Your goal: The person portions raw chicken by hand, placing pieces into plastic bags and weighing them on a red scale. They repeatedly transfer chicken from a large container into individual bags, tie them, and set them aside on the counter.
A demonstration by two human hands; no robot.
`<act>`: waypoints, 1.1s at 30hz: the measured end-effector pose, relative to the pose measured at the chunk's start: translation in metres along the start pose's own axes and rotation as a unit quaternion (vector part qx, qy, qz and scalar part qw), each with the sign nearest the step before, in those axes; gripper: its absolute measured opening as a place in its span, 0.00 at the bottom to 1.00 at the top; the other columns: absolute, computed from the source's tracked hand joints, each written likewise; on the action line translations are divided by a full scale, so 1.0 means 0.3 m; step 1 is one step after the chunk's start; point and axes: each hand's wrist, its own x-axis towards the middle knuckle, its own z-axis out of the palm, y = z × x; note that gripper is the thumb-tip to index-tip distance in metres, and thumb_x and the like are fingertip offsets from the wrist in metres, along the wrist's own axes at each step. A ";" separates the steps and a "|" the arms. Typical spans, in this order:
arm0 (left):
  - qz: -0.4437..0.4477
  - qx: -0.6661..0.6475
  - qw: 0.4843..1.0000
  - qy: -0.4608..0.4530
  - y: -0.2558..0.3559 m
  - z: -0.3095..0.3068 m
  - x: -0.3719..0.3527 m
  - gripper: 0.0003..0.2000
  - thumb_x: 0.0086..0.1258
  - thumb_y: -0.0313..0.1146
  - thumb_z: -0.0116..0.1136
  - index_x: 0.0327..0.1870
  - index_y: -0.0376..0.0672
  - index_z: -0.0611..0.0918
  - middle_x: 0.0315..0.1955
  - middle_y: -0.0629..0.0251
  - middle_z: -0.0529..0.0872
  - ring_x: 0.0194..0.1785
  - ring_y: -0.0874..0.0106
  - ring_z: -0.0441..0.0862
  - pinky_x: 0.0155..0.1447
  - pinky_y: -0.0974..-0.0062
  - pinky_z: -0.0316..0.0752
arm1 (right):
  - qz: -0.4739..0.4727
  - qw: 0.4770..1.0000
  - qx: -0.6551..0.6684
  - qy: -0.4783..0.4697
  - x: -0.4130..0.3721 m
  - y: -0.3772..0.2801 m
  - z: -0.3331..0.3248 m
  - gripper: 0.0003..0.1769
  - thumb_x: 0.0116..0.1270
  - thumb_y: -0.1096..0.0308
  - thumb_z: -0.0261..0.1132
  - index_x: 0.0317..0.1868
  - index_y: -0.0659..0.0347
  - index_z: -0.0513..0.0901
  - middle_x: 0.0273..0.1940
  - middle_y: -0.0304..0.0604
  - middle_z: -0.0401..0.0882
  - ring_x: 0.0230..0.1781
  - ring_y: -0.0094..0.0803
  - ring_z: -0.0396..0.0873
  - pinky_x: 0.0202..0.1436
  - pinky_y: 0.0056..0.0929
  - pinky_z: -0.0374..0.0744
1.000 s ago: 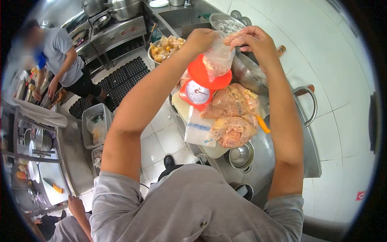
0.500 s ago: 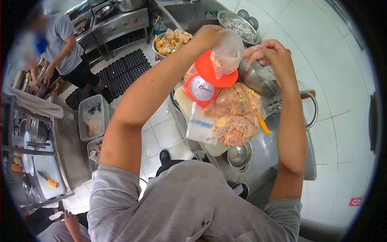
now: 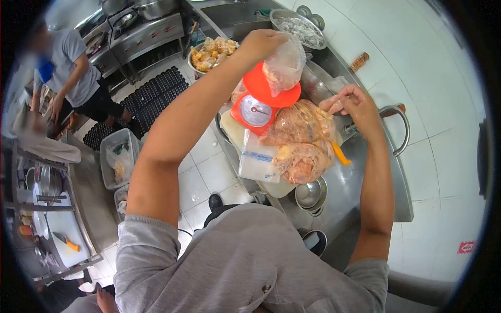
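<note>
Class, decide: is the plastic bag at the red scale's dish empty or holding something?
Holding something: pinkish meat shows through the lower part of the plastic bag.

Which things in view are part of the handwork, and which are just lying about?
Likely in use:
- clear bag, in left hand
- raw meat piece, in right hand
- red scale, under the bag
- large bagged meat, beside the scale

Probably just lying about:
- orange-handled knife, far left
- black floor mat
- stove pot
</note>
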 end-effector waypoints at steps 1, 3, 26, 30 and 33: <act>0.005 0.002 1.000 -0.001 0.002 0.001 -0.006 0.16 0.64 0.41 0.58 0.42 0.36 0.82 0.30 0.67 0.83 0.31 0.77 0.77 0.35 0.77 0.73 | 0.002 1.000 -0.001 0.000 -0.015 0.016 -0.007 0.05 0.65 0.71 0.57 0.38 0.63 0.76 0.33 0.36 0.78 0.34 0.21 0.79 0.36 0.21 0.74; -0.006 -0.013 1.000 -0.011 0.005 -0.005 -0.012 0.16 0.64 0.41 0.58 0.43 0.38 0.82 0.30 0.68 0.83 0.30 0.78 0.76 0.34 0.78 0.72 | -0.024 0.999 -0.038 0.006 -0.040 0.064 -0.008 0.04 0.64 0.72 0.57 0.38 0.63 0.75 0.32 0.37 0.77 0.33 0.22 0.80 0.36 0.22 0.75; -0.122 -0.061 0.990 -0.027 0.079 -0.025 -0.042 0.12 0.68 0.40 0.52 0.48 0.48 0.80 0.40 0.75 0.81 0.39 0.78 0.75 0.45 0.78 0.67 | 0.009 0.928 -0.372 -0.028 -0.392 0.414 0.349 0.14 0.57 0.59 0.60 0.39 0.59 0.78 0.38 0.48 0.80 0.43 0.43 0.78 0.43 0.42 0.77; -0.107 -0.076 0.991 -0.029 0.070 -0.031 -0.048 0.11 0.67 0.40 0.53 0.46 0.46 0.80 0.37 0.75 0.81 0.37 0.78 0.75 0.42 0.78 0.67 | -0.078 0.885 -0.455 0.065 -0.400 0.424 0.427 0.18 0.52 0.58 0.64 0.41 0.59 0.78 0.37 0.46 0.77 0.42 0.43 0.77 0.40 0.40 0.78; -0.093 -0.091 0.991 -0.030 0.062 -0.032 -0.051 0.11 0.66 0.39 0.55 0.43 0.45 0.80 0.33 0.74 0.80 0.32 0.79 0.75 0.36 0.80 0.68 | -0.075 0.849 -0.511 0.113 -0.407 0.404 0.483 0.20 0.50 0.58 0.65 0.42 0.59 0.78 0.36 0.46 0.75 0.43 0.43 0.76 0.41 0.38 0.78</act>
